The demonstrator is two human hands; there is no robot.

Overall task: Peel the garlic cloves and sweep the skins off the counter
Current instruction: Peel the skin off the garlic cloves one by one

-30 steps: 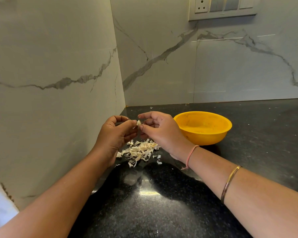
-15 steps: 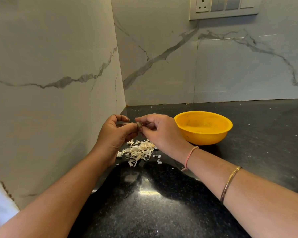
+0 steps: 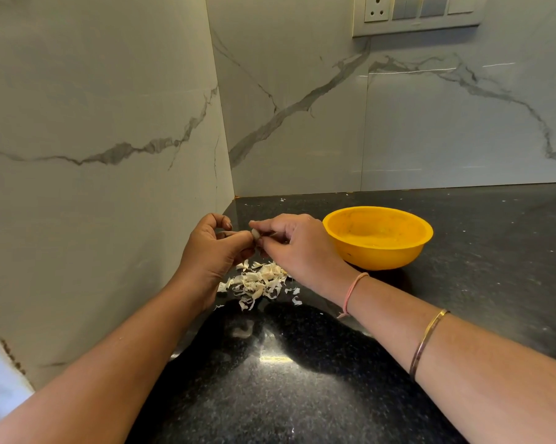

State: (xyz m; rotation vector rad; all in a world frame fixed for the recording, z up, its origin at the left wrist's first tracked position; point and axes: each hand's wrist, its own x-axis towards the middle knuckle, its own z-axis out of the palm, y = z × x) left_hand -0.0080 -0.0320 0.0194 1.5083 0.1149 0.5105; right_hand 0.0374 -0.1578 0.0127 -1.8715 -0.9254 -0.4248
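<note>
Garlic clove [image 3: 255, 233] was pinched by left hand [image 3: 212, 251] and right hand [image 3: 299, 248] alike, squarely between them, above the skins [image 3: 257, 283].

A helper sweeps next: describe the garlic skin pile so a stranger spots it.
Find the black counter in the corner of the marble walls. Left of the yellow bowl lies the garlic skin pile: the only heap of pale, papery flakes.

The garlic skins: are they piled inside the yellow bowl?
No, the garlic skins lie heaped on the black counter, left of the yellow bowl.
</note>
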